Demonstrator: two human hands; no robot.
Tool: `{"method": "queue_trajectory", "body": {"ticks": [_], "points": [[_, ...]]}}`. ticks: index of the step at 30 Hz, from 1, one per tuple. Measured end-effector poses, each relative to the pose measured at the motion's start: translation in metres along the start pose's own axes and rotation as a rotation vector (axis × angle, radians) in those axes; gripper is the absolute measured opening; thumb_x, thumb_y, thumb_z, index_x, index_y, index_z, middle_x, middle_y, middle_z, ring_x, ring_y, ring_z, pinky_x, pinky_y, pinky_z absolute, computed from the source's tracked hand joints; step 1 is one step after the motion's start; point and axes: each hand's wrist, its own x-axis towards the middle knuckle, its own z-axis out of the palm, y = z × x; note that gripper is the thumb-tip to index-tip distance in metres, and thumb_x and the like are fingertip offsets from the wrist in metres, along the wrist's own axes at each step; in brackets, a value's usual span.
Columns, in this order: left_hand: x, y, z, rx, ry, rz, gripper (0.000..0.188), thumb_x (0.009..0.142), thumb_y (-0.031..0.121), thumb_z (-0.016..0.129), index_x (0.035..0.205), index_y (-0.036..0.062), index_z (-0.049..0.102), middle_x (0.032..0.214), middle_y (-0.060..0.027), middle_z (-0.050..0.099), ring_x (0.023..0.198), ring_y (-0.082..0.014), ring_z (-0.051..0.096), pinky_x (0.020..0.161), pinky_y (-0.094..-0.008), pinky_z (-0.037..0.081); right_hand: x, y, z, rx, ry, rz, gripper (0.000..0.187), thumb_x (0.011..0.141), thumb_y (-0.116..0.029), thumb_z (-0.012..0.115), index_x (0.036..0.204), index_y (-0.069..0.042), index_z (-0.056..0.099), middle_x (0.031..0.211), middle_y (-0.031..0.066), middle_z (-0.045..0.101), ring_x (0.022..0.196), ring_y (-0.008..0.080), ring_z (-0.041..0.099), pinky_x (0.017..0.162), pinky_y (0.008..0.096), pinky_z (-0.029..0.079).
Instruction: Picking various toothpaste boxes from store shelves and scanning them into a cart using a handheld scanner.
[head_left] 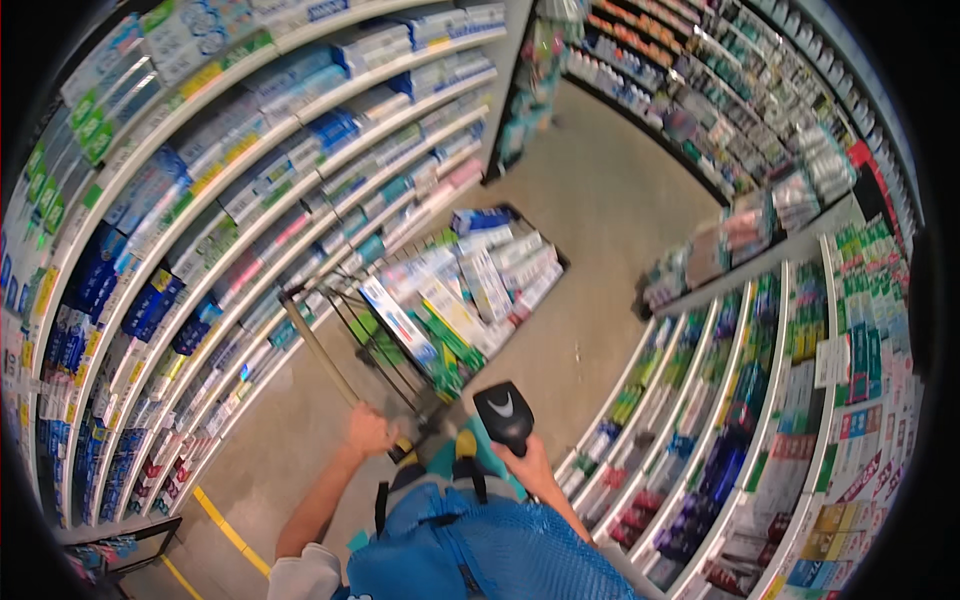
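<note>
My left hand is closed around the handle bar of a dark wire shopping cart. In my right hand is a black handheld barcode scanner, its wide head pointing away from me, to the right of the cart's near corner. Long toothpaste-style boxes fill the cart in white, blue and yellow, piled at different angles. Green packages lie at the near side of the load, and a dark blue box sits at its far end. My fingers partly hide the scanner's grip.
Tall shelves packed with boxed goods rise along the left. Curved by the lens, more shelves stock small packages on the right. Farther racks stand beyond the grey floor. A yellow line marks the floor at lower left.
</note>
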Motion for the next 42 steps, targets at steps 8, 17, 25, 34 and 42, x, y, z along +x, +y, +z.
{"method": "queue_trajectory", "body": {"ticks": [8,17,25,34,42], "points": [[0.037,0.038,0.010,-0.180,0.145,0.020,0.045,0.079,0.037,0.050,0.050,0.0038,0.061,0.055,-0.0140,0.059,0.060,-0.0283,0.057,0.071,-0.0387,0.038,0.001,-0.012,0.049,-0.022,-0.018,0.027,0.021,0.079,-0.018,0.070,0.079,-0.001,0.058,0.054,-0.0002,0.051,0.045,0.0076,0.048,0.042,0.0249,0.037],[0.071,0.062,0.004,-0.449,0.332,0.162,0.042,0.075,0.042,0.057,0.060,0.0035,0.066,0.060,-0.0122,0.058,0.067,-0.0272,0.054,0.082,-0.0371,0.037,-0.019,0.008,0.074,-0.149,0.061,-0.137,0.024,0.076,-0.016,0.072,0.086,0.001,0.059,0.058,0.0022,0.055,0.046,0.0087,0.049,0.043,0.0248,0.039],[0.101,-0.018,-0.001,-0.179,0.457,0.113,0.049,0.082,0.044,0.052,0.065,-0.0006,0.065,0.068,-0.0147,0.059,0.076,-0.0269,0.054,0.093,-0.0408,0.034,-0.009,0.026,0.063,-0.047,0.179,0.157,0.025,0.075,-0.013,0.072,0.086,0.003,0.057,0.058,0.0041,0.055,0.044,0.0114,0.050,0.041,0.0254,0.039],[0.131,-0.016,0.018,-0.085,0.245,0.004,0.031,0.076,0.028,0.053,0.057,0.0048,0.061,0.064,-0.0127,0.060,0.074,-0.0270,0.053,0.074,-0.0411,0.038,0.042,0.026,0.027,0.110,0.136,-0.001,0.024,0.079,-0.016,0.071,0.092,0.001,0.059,0.061,0.0037,0.057,0.044,0.0096,0.049,0.042,0.0241,0.039],[0.159,-0.004,-0.001,-0.141,0.250,-0.018,0.027,0.071,0.028,0.056,0.062,0.0033,0.062,0.066,-0.0132,0.058,0.076,-0.0287,0.052,0.078,-0.0421,0.037,0.088,0.063,-0.006,-0.006,0.132,-0.116,0.034,0.077,-0.017,0.071,0.103,0.002,0.059,0.079,0.0087,0.066,0.067,0.0129,0.062,0.062,0.0274,0.050]]}}
